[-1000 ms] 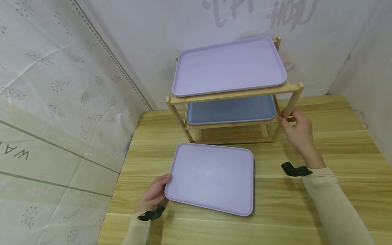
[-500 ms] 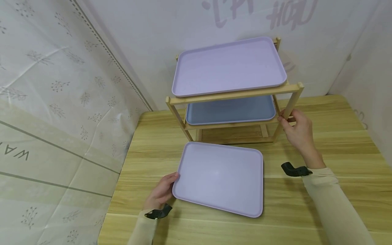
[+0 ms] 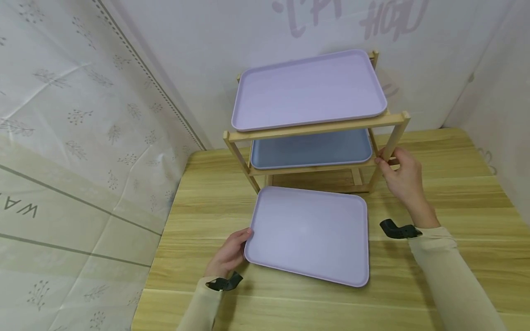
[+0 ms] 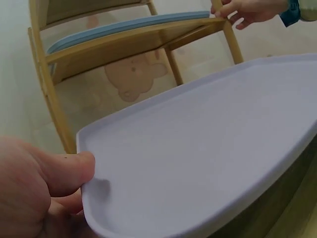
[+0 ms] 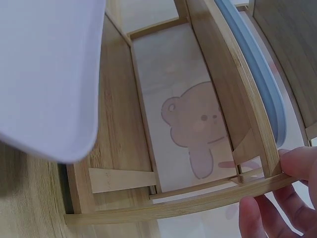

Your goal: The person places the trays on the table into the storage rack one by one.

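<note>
My left hand (image 3: 229, 250) pinches the left edge of a lilac tray (image 3: 308, 236), thumb over the rim and fingers beneath, as the left wrist view shows. This tray is held in front of a three-level wooden rack (image 3: 316, 128), slightly tilted over the table. My right hand (image 3: 402, 177) grips the rack's right front post at the height of the middle shelf. On the top level lies another lilac tray (image 3: 310, 89). A blue tray (image 3: 312, 149) rests on the middle shelf. The bottom shelf (image 5: 116, 114) bears nothing in the right wrist view, where the held tray's corner is close to it.
The rack stands on a wood-grain table (image 3: 447, 271) near the back wall (image 3: 198, 50). A patterned curtain (image 3: 83, 138) hangs along the left side. Black straps sit on both wrists, with a camera mount (image 3: 399, 229) on the right one.
My left hand has moved the lilac tray to the right and a little towards the rack. The right hand stays on the post, and the rack has not moved.
</note>
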`<control>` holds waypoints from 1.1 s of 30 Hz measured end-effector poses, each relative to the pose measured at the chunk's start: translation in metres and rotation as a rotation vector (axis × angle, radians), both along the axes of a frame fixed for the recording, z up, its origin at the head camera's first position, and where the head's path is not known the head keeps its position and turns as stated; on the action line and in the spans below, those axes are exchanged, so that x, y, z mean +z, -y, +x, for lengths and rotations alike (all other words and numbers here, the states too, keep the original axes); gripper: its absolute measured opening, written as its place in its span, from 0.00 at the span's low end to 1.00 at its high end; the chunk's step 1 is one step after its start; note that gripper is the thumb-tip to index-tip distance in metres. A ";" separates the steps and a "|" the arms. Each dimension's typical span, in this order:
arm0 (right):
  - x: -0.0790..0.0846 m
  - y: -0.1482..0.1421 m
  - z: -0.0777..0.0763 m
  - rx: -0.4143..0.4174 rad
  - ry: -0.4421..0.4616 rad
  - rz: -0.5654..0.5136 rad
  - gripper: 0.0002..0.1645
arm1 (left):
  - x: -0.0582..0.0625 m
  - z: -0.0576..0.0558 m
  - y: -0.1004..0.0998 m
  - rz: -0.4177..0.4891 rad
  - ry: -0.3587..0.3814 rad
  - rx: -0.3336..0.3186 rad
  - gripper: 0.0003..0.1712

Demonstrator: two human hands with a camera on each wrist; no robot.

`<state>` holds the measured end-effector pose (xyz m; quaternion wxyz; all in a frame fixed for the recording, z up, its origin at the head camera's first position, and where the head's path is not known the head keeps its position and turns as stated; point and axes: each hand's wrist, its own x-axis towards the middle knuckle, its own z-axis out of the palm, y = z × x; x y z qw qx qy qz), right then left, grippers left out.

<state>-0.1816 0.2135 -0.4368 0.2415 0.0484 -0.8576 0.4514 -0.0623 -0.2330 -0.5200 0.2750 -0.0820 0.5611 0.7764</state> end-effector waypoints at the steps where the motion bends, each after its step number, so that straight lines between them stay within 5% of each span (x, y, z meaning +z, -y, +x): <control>1: 0.000 0.000 0.000 0.001 -0.002 -0.002 0.10 | 0.000 -0.001 -0.002 0.007 0.002 0.001 0.15; 14: 0.000 0.000 0.000 0.000 0.015 -0.024 0.11 | 0.000 -0.011 -0.023 0.028 0.046 0.053 0.26; 33: -0.001 0.001 0.000 0.002 0.016 -0.041 0.11 | -0.006 -0.032 -0.040 0.078 0.039 0.173 0.24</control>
